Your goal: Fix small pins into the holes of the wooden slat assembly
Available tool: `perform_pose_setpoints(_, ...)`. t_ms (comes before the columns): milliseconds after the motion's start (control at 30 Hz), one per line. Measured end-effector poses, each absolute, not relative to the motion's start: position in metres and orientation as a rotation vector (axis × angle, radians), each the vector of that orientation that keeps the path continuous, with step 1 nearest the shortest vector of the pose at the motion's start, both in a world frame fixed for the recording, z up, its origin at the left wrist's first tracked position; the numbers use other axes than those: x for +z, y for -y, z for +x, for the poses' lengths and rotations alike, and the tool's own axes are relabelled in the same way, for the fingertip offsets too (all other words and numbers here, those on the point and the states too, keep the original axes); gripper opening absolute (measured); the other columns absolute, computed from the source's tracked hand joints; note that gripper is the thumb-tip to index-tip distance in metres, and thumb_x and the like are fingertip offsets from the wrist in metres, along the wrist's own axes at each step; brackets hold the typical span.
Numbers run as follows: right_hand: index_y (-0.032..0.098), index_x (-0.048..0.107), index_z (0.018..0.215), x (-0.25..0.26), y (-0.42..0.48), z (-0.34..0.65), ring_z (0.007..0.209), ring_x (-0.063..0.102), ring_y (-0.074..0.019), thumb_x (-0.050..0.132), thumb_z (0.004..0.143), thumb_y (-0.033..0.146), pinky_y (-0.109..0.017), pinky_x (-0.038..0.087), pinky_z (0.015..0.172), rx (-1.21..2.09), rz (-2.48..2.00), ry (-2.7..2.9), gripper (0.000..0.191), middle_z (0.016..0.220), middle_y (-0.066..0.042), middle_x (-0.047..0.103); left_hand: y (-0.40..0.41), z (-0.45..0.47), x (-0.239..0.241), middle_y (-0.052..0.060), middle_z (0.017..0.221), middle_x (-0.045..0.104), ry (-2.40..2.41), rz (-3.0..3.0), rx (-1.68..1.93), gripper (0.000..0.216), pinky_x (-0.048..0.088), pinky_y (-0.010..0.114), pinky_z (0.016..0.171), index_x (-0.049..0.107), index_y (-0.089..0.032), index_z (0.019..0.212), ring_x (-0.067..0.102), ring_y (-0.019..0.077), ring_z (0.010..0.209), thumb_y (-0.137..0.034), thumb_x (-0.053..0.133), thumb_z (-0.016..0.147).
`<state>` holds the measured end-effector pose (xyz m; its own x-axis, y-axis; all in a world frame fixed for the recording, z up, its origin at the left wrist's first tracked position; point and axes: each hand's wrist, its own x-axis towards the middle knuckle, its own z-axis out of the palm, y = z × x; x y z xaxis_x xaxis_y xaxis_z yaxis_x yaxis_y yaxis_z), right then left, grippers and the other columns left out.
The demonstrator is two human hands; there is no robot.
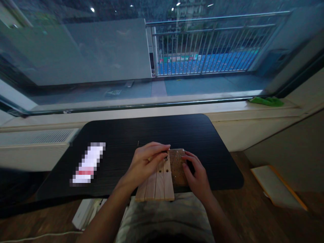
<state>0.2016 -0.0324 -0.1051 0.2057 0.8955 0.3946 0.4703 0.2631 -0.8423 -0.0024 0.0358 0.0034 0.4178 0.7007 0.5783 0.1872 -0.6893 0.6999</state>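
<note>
Pale wooden slats (160, 185) lie side by side at the table's near edge, with several dark holes or fittings in them. Over their upper part is my left hand (145, 162), its thumb and forefinger drawn together near a small dark piece of hardware (166, 158); what lies between the fingertips is too small to name. Against the slats' right side rests a brown packet (178, 170) with a shiny, clear-looking surface and small specks. My right hand (198, 175) has its curled fingers and thumb on that packet's right edge.
The black table (121, 131) stands by a large window. A blurred-out, bright rectangular item (88, 163) lies on its left side. A thin small object (138, 143) lies beyond my left hand. A green cloth (267, 101) is on the sill, and a white box (84, 212) below the table.
</note>
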Motion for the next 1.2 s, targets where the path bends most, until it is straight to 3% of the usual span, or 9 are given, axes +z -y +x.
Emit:
perform_pose_setpoints(867, 0.023, 0.067, 0.107, -0.1117, 0.0279, 0.2019, 0.121, 0.065, -0.0291, 0.057, 0.091, 0.022, -0.051, 0.051, 0.103, 0.478, -1.361, 1.406, 0.019, 0.127, -0.013, 0.067, -0.0353, -0.0068, -0.0017, 0.005, 0.104, 0.081, -0.769, 2.105, 1.156, 0.03, 0.061, 0.028, 0.085, 0.074, -0.023, 0.119, 0.076, 0.0157, 0.095, -0.015, 0.056, 0.095)
perform_pose_setpoints(1200, 0.024, 0.066, 0.109, -0.1117, 0.0285, 0.2016, 0.122, 0.064, -0.0273, 0.056, 0.093, 0.021, -0.05, 0.051, 0.104, 0.459, -1.359, 1.42, 0.019, 0.128, -0.013, 0.067, -0.0359, -0.0045, -0.0047, 0.005, 0.1, 0.081, -0.809, 2.187, 1.158, 0.025, 0.062, 0.028, 0.083, 0.076, -0.024, 0.114, 0.077, 0.0172, 0.089, -0.023, 0.071, 0.089)
